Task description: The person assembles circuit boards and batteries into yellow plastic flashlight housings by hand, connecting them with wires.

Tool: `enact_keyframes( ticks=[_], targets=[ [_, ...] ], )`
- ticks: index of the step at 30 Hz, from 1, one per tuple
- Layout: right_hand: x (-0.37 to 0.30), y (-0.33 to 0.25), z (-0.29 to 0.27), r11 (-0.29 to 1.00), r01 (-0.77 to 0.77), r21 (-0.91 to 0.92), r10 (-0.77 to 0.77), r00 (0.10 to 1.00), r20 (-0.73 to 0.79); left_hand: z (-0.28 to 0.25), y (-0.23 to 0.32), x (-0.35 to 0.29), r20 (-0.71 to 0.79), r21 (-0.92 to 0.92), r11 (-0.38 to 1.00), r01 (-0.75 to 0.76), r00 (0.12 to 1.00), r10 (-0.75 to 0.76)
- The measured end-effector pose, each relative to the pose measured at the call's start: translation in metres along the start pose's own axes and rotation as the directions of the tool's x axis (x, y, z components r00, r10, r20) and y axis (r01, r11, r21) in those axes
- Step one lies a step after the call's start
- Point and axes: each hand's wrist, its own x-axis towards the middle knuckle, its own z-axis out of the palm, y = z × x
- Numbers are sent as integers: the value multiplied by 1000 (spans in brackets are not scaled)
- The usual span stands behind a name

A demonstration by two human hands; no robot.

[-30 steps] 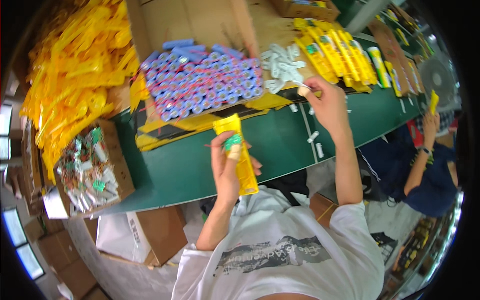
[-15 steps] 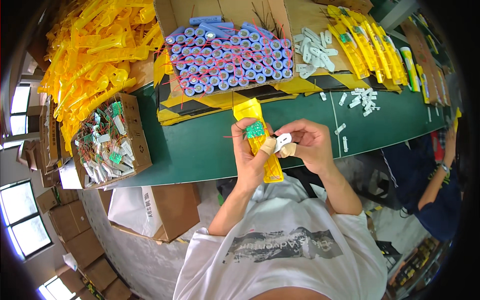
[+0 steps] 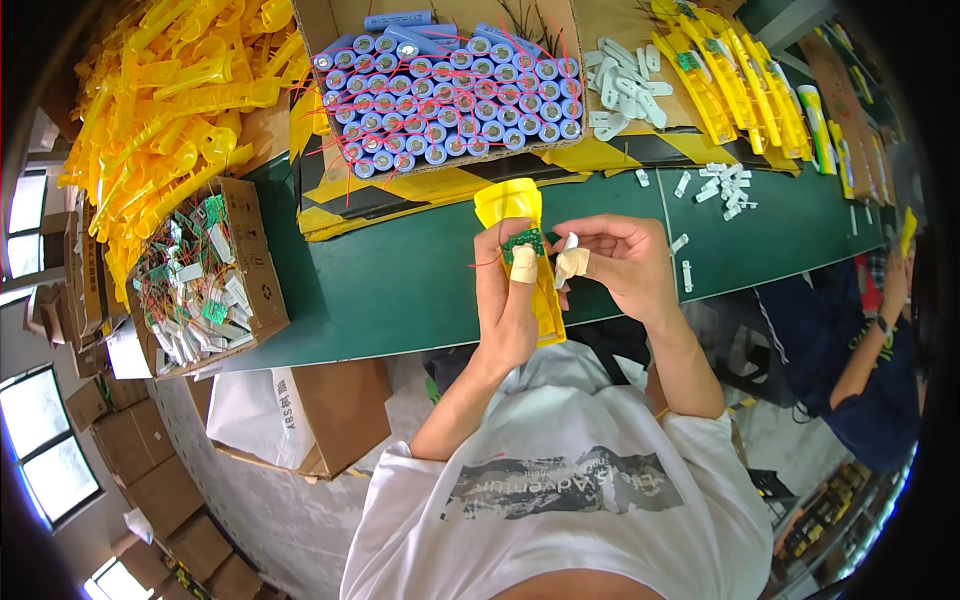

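My left hand [image 3: 507, 318] is closed around a yellow plastic housing [image 3: 511, 200], which stands tilted above the green table. Inside the housing sits a green circuit board [image 3: 516, 240], and my left thumb, wrapped in beige tape, presses on it. A red wire sticks out to the left of the board. Just right of the housing, my right hand [image 3: 632, 268] pinches a white plastic piece [image 3: 571, 242] between taped thumb and fingers. The piece is seen nearly edge-on, its lower part hidden by the thumb.
A carton of blue cylindrical cells [image 3: 460, 100] with red wires stands behind. Yellow housings [image 3: 190, 90] heap up at left, above a box of wired boards [image 3: 205, 280]. White plates [image 3: 630, 90], small white clips [image 3: 725, 185] and filled yellow housings [image 3: 725, 80] lie right. Another person [image 3: 850, 340] works at far right.
My left thumb has moved up from the housing's edge onto the circuit board. My right hand has turned the white piece from face-on to nearly edge-on. The view has shifted slightly.
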Motion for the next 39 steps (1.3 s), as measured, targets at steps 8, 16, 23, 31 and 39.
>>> enact_keyframes(
  ticks=[8,16,23,31,39],
  targets=[
    [2,4,2,976,56,-211,-75,994,-81,3,-2,2,14,193,981,28,999,-31],
    [-3,4,15,998,-40,-53,37,998,-58,3,-2,2,-20,214,977,-1,1000,5],
    [-10,19,9,997,56,-58,-58,998,-35,2,-2,3,10,339,940,42,999,-48],
    [-13,17,16,976,123,-178,-136,989,-66,2,-9,2,10,255,967,-9,1000,7],
    [-9,13,19,925,191,-327,-232,969,-91,2,0,11,56,403,913,-67,997,48]
  ],
)
